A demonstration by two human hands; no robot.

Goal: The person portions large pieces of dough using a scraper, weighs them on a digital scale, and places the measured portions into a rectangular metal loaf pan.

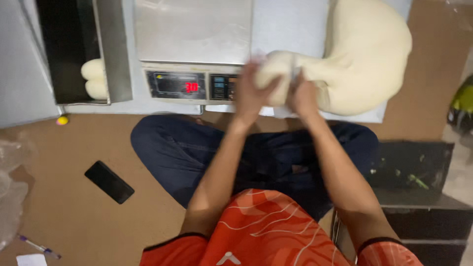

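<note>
Left hand [252, 93] and right hand [301, 96] closed round dough piece [274, 74], apparently pinching it off large dough mass [367, 54] on tray [290, 27], beside steel scale [192, 34], seemingly positioned for portion weighing. Phone [109, 182] lay on floor.

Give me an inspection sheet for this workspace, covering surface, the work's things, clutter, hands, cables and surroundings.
Surface: pale sheet over brown floor.
Work's things: big dough mass; small dough piece gripped by both hands, joined to the mass; digital scale, platform bare, red digits lit.
Clutter: black phone, pen, dough balls beside a metal tray.
Hands: left hand and right hand closed on the piece, blurred.
Cables: nothing seen.
Surroundings: dark crate at right.
</note>
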